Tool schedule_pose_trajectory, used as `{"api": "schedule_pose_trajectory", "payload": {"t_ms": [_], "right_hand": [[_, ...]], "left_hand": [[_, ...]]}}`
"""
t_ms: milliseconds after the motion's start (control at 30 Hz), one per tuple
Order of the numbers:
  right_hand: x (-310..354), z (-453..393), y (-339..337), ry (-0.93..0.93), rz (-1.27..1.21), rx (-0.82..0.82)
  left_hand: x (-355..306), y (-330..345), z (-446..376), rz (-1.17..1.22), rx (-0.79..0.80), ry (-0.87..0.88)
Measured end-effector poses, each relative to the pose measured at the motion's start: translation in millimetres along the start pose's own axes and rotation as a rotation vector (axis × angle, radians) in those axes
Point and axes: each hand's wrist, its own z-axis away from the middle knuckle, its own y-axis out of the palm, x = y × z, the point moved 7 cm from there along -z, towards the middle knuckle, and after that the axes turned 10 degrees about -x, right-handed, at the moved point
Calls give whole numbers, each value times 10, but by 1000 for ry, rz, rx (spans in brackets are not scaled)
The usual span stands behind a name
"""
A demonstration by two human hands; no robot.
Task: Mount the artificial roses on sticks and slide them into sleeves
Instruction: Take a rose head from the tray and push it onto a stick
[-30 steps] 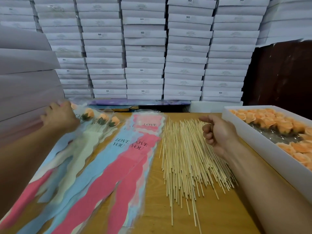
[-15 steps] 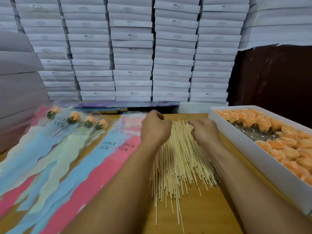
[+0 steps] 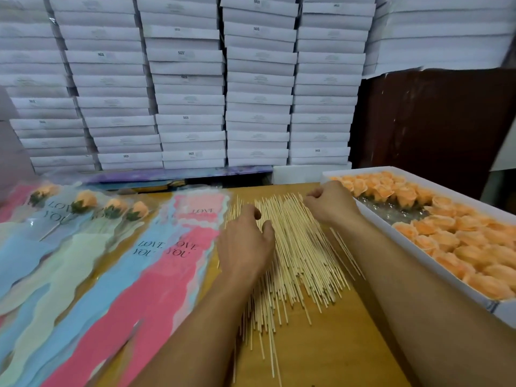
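Wooden sticks (image 3: 293, 247) under both hands.

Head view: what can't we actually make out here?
- Left hand: fingertips curl down into the stick pile; whether they pinch a stick is hidden by the hand itself.
- Right hand: fingers curled at the pile's far end; any grip is hidden beneath it.
- Sleeves: near ends cut off by the bottom and left edges, motion-blurred.
- Rose tray: near end cut off by the right edge.
- Box labels: too small to read fully.
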Motion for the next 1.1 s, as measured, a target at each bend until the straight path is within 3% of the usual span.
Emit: {"api": "schedule_pose_trajectory", "payload": {"t_ms": [200,267,433,567,667,967,1100], "right_hand": [[-330,-359,-550,-29,650,182],[-414,-471,-651,-1,638,240],[-489,-716,-806,-37,661,190],[-789,-602,-718,21,918,550],[-926,-500,-679,74,903,676],[-1046,-499,-684,58,997,625],[-1018,-500,-686,35,1011,680]], "left_hand": [[-13,-42,-18,14,0,-12],[-15,-40,0,17,14,-21],[12,-54,-2,12,20,-48],[12,-45,0,8,26,-52],[14,-25,7,10,47,-55],[24,-20,12,3,68,-78],[32,-12,9,-2,76,-82]]}}
